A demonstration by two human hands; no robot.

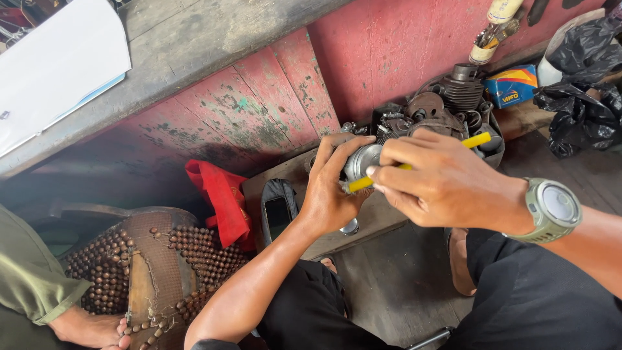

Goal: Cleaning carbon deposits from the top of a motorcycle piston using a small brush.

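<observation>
The left hand [330,188] wraps tight around a small round silver metal part [361,161], above a low wooden board [389,217]. The right hand [440,185] pinches a thin yellow brush handle [476,140] against the part.

I see soft daylight here, bright but not harsh. It seems to come from above and from the right, because the watch [552,209] face shines pale and the right hand [440,185] looks well lit. The red wall [389,45] is evenly bright. Under the shelf [194,39] it gets dark, with a deep shadow behind the red cloth [220,194]. The white paper [58,61] is so bright that it looks washed out. The left hand [330,191] casts a small shadow on the board [382,217] below it. The middle looks sharp. The edges bend a little, and the black bags [583,84] may be a bit blurry, though I cannot be sure.
</observation>
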